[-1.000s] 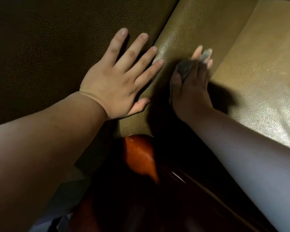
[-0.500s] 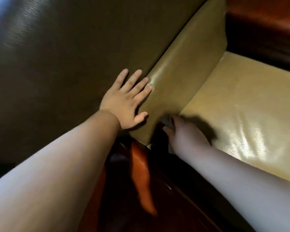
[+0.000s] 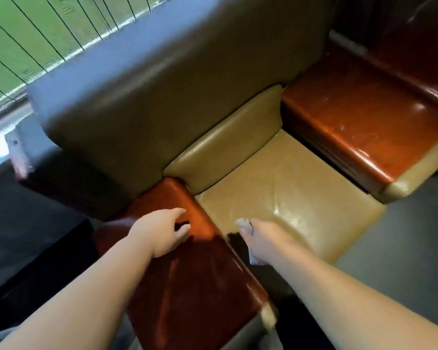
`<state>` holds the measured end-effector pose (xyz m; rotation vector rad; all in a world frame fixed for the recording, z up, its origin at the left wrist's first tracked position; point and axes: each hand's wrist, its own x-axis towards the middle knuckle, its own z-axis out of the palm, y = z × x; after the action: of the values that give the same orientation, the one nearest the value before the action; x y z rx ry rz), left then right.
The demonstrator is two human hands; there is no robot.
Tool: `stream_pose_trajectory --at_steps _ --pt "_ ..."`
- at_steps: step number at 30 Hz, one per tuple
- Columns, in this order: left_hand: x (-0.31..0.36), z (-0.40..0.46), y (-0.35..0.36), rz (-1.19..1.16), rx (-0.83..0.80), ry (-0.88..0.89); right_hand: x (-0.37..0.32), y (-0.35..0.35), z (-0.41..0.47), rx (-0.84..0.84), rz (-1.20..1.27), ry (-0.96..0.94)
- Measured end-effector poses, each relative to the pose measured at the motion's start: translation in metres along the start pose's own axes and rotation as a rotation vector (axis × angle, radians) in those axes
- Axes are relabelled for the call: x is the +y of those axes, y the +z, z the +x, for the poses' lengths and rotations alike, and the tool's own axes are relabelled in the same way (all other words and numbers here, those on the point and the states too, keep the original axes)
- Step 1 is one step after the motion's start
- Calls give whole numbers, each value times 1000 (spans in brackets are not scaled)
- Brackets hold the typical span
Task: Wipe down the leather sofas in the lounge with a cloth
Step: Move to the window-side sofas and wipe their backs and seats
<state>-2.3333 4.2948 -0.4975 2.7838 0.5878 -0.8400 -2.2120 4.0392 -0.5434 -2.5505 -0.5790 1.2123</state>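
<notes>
Both hands have drawn back from the backrest crease: the left hand (image 3: 162,233) now rests, fingers relaxed, on the glossy reddish-brown leather armrest (image 3: 187,274), while the right hand (image 3: 262,239) clutches the crumpled pale cloth (image 3: 243,221) at the tan leather seat cushion's (image 3: 288,188) seven o'clock edge.

1. The seat cushion (image 3: 288,188) under my right hand (image 3: 266,239) is shiny tan.
2. The armrest (image 3: 187,261) under my left hand (image 3: 162,232) is glossy red-brown.
3. The backrest (image 3: 162,97) is dark olive-brown.
4. My cloth (image 3: 243,221) is white.
5. The far armrest (image 3: 359,127) is red-brown, with a tan front end.
</notes>
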Motion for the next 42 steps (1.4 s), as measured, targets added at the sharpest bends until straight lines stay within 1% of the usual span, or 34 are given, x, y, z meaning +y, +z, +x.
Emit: stream_pose_trajectory --at_steps 3,9,12,15,19,24,28,33,37,42 --pt "36 -40 -10 -35 19 23 12 -16 -61 -7 -80 19" --pt "140 -85 -23 -19 24 245 60 -67 -170 221 -35 57" --pt "191 -97 -31 6 -4 341 97 -87 -216 281 -44 95" --pt "238 -104 -49 47 3 408 132 -107 -248 334 -71 110" --pt "301 -106 -76 94 38 456 182 -137 -277 393 -59 136" --pt "390 -98 -95 109 58 431 264 -185 -310 449 -5 150" --pt "484 -90 -103 95 71 442 353 -231 -339 473 40 200" --pt "604 -86 -113 18 92 508 451 -287 -370 524 110 263" --pt "676 -84 -126 15 75 564 503 -328 -379 576 138 274" --pt "737 -50 -155 44 53 591 549 -365 -361 608 221 290"
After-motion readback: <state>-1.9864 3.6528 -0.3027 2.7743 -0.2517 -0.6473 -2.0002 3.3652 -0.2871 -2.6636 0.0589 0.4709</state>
